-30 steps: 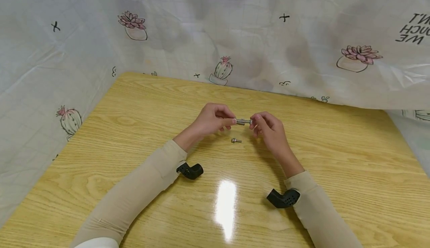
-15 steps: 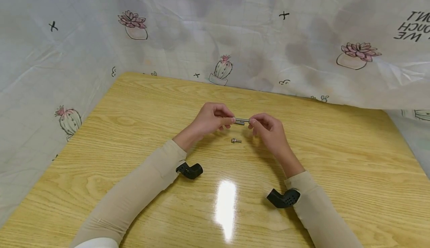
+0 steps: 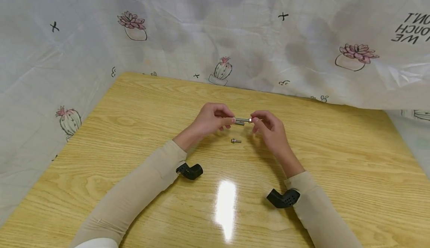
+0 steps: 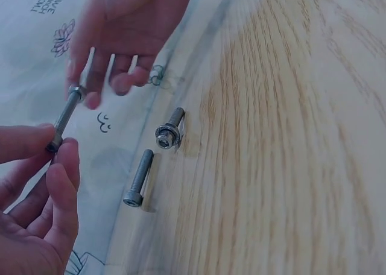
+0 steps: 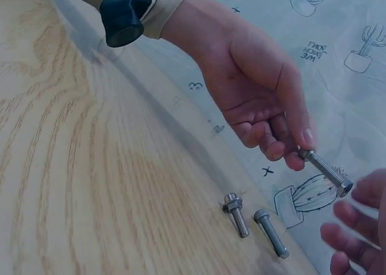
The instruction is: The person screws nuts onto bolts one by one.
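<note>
Beige sleeves [image 3: 137,188] fill the nearest part of my head feed, running up from its lower edge over the wood-grain table [image 3: 342,147]. At each cuff sits a black fitting, the left one [image 3: 190,171] and the right one [image 3: 283,198], both bent like a pipe elbow.

Beyond the cuffs I see a collared bolt [image 3: 236,141] lying on the wood between the two forearms. Slightly farther off lies a plain bolt [image 3: 240,123], partly behind the left fingers from above; both wrist feeds show it resting on the table just beside the collared one.

Over these, the left hand [image 3: 215,119] pinches a held bolt [image 3: 242,120] between thumb and finger, raised off the surface and pointing toward the right hand [image 3: 270,126]. A nut [image 3: 250,120] sits at that end of the bolt. The right hand's fingertips are parted around this end (the left wrist feed is blurry there, so I cannot tell whether thumb or finger touches the nut).

Farthest away, a pale sheet [image 3: 184,46] printed with potted cacti and mirrored lettering hangs behind the table.
</note>
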The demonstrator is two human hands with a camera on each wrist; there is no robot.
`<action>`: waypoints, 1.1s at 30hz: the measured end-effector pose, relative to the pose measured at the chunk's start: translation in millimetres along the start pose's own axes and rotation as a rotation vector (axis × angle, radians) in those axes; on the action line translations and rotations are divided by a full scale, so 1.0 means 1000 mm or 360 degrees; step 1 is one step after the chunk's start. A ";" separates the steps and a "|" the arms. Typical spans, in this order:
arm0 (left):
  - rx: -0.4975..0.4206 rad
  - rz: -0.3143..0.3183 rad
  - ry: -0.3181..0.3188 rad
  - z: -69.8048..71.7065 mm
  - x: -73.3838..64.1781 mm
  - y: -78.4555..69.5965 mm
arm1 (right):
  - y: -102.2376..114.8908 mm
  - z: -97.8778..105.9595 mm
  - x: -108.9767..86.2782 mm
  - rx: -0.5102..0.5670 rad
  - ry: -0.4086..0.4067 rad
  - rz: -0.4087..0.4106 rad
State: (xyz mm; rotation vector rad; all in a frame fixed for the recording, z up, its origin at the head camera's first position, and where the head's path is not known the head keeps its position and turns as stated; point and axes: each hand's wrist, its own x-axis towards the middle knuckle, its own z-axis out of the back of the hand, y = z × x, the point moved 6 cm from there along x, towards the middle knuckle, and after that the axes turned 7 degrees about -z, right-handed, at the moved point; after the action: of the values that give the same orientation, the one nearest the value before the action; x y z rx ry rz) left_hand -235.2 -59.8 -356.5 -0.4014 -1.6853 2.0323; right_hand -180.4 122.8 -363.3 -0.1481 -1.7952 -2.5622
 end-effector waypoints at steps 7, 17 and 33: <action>-0.0033 0.0026 -0.0012 0.001 0.002 0.001 | 0.005 0.000 0.000 0.0028 0.0033 0.0159; -0.0016 0.0060 0.0022 0.000 0.005 0.002 | 0.000 0.000 0.004 0.0007 0.0039 0.0057; 0.0017 0.0025 -0.0019 0.002 0.002 0.001 | 0.003 -0.002 0.003 -0.0082 0.0018 0.0138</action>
State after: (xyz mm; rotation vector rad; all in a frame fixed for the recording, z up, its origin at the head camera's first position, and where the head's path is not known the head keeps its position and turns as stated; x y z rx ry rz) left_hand -238.3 -60.2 -356.8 -0.4006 -1.6826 2.0579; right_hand -183.9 120.4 -361.3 -0.2067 -1.6803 -2.5453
